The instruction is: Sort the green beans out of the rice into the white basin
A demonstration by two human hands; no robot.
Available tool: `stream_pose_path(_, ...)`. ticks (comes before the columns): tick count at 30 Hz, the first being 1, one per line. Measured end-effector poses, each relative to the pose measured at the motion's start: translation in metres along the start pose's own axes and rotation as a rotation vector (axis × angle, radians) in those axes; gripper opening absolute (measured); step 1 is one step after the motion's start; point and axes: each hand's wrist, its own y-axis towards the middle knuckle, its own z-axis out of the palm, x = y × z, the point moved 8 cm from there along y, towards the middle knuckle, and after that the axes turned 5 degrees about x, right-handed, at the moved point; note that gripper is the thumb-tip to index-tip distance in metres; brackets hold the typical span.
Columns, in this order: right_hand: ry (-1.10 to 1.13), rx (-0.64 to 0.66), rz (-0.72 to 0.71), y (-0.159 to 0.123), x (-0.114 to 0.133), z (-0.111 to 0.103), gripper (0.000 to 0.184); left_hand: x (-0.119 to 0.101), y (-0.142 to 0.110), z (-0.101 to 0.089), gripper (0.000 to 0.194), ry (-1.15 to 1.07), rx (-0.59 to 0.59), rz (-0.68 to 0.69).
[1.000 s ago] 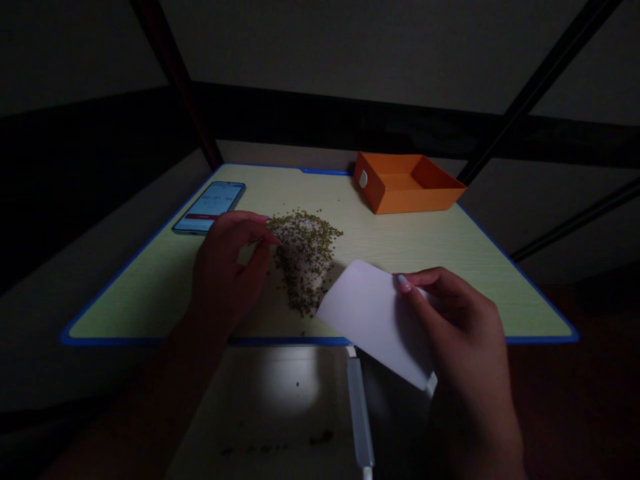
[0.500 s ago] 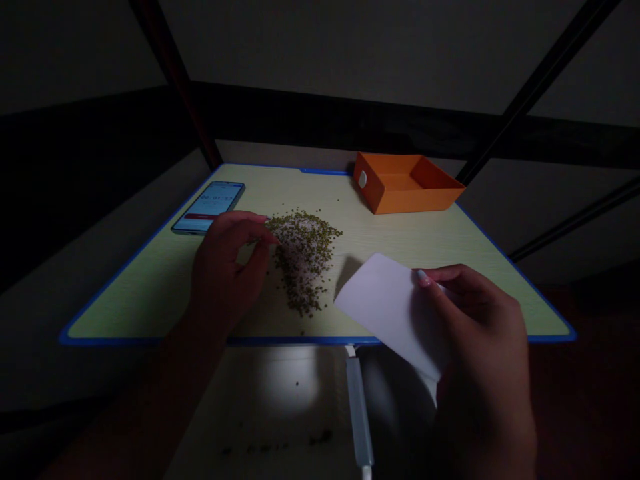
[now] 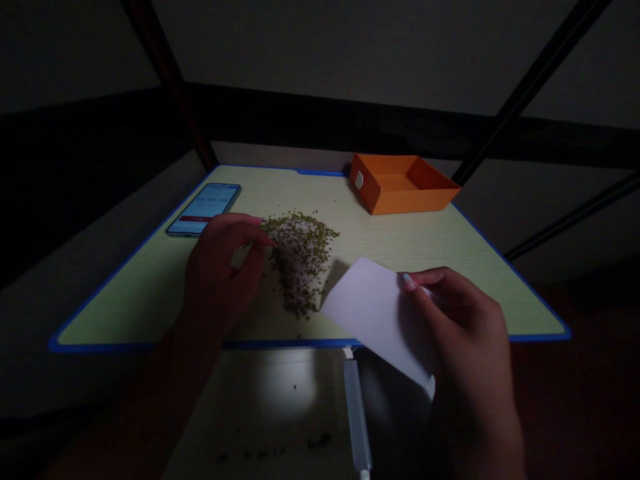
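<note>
A pile of small green beans mixed with fine whitish grains lies spread on the pale table. My left hand is at the pile's left edge, thumb and index finger brought together in a pinch. Whatever is between those fingertips is too small to make out. To the right of the pile, my right hand grips a white sheet of paper between thumb and fingers. The paper is tilted, its left corner close to the pile's lower right side, and it casts a shadow on the table.
A phone showing a running timer lies at the table's left, behind my left hand. An orange open box stands at the back right. Blue edging rims the table. Below its front edge hangs a grey-white bar with a cable.
My right hand has shifted a little left with the paper, bringing its corner nearer the pile. My left hand stays at the pile's edge. The whole view has moved slightly.
</note>
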Motion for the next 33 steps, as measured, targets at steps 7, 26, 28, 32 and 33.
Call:
stream_pose_path(7, -0.012, -0.018, 0.009, 0.004, -0.008, -0.01, 0.012, 0.0, 0.0, -0.001, 0.012, 0.005, -0.011, 0.005)
stream_pose_path(26, -0.021, -0.043, -0.001, 0.006, -0.005, -0.002, 0.016, 0.0, 0.001, 0.0, 0.01, 0.01, -0.005, 0.001)
stream_pose_path(28, -0.019, -0.034, -0.002, 0.006, -0.005, 0.001, 0.015, 0.0, 0.0, 0.0, 0.01, 0.011, -0.009, -0.002)
stream_pose_path(32, -0.024, -0.019, -0.02, 0.005, -0.003, 0.004, 0.012, 0.001, 0.0, 0.0, 0.011, 0.015, -0.007, -0.004)
stream_pose_path(33, -0.023, -0.016, -0.022, 0.005, -0.003, 0.004, 0.011, 0.0, 0.0, 0.0, 0.011, 0.016, -0.005, -0.003)
